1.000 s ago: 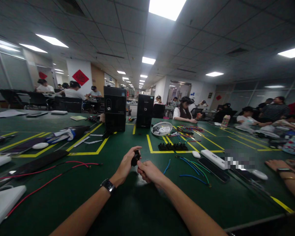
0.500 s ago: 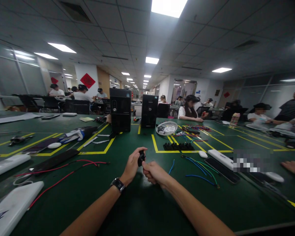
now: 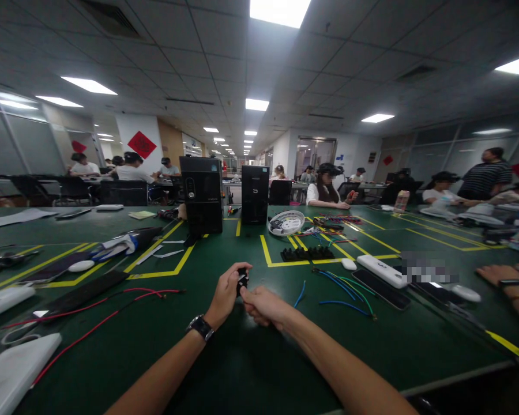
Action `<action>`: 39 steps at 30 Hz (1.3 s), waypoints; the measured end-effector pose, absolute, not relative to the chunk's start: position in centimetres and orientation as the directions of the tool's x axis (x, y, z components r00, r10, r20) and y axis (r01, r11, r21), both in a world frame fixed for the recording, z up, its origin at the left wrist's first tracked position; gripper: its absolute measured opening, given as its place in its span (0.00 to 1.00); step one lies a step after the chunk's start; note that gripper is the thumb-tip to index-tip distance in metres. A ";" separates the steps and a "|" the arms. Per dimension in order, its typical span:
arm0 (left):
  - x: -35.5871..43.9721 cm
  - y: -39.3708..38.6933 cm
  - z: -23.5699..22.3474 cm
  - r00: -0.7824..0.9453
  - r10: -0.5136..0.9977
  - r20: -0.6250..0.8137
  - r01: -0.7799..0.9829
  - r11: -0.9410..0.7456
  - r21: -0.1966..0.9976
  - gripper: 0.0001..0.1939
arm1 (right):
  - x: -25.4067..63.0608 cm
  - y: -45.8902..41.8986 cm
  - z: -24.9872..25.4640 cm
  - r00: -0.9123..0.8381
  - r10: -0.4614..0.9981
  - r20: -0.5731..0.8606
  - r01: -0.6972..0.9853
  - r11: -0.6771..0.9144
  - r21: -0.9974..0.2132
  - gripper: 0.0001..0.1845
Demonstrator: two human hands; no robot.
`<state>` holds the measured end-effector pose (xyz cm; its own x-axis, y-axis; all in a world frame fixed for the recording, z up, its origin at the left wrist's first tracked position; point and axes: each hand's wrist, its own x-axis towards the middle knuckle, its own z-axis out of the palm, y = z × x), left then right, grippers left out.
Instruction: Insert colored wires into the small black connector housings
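My left hand (image 3: 224, 293), with a watch (image 3: 200, 327) on its wrist, grips a small black part (image 3: 242, 278) between thumb and fingers above the green table. Light metal-like spots show on the part's face. My right hand (image 3: 264, 305) is closed in a pinch right against the lower edge of the part; what its fingers hold, if anything, is hidden. To the right of that hand lie a short blue wire (image 3: 300, 294) and several blue and green wires (image 3: 343, 288). Red wires (image 3: 112, 302) stretch across the table on the left.
Two black computer towers (image 3: 202, 199) stand ahead. A row of black parts (image 3: 307, 253) lies before a white fan guard (image 3: 286, 223). White power banks (image 3: 381, 271) and dark phones (image 3: 380, 289) rest at the right. A co-worker's hand (image 3: 499, 276) is at the right edge.
The whole view has shifted, so the table things appear further left. The black part is turned a little in my left hand, showing light spots. Both hands keep their grip.
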<state>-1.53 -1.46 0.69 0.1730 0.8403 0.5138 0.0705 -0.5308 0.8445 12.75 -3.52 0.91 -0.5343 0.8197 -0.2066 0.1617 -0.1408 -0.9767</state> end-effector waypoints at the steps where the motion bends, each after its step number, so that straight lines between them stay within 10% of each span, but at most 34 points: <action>1: -1.3 -1.6 0.8 0.162 0.847 0.506 0.061 -0.520 0.852 0.19 | 12.7 -3.6 0.9 -0.529 0.821 -0.216 0.163 -0.152 -0.975 0.29; 16: -1.6 -2.0 1.7 0.107 0.837 0.537 0.151 -0.547 0.823 0.19 | 12.9 -3.3 0.9 -0.537 0.842 -0.046 0.207 0.079 -0.975 0.26; 22: -2.6 0.0 0.5 -0.057 0.912 0.406 0.113 -0.398 0.910 0.21 | 12.3 -4.0 1.1 -0.371 0.854 0.364 0.650 0.519 -0.556 0.14; 39: -0.1 -0.2 0.6 -0.186 0.974 0.127 -0.391 -0.192 0.900 0.22 | 11.7 -5.4 1.9 -0.403 0.845 0.351 0.860 0.481 -0.171 0.23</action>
<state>-0.11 -0.22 0.56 -0.1865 0.9742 0.1268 -0.3914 -0.1920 0.9000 11.68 -5.44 1.87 -0.4032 0.8452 0.3507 0.8598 0.4811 -0.1711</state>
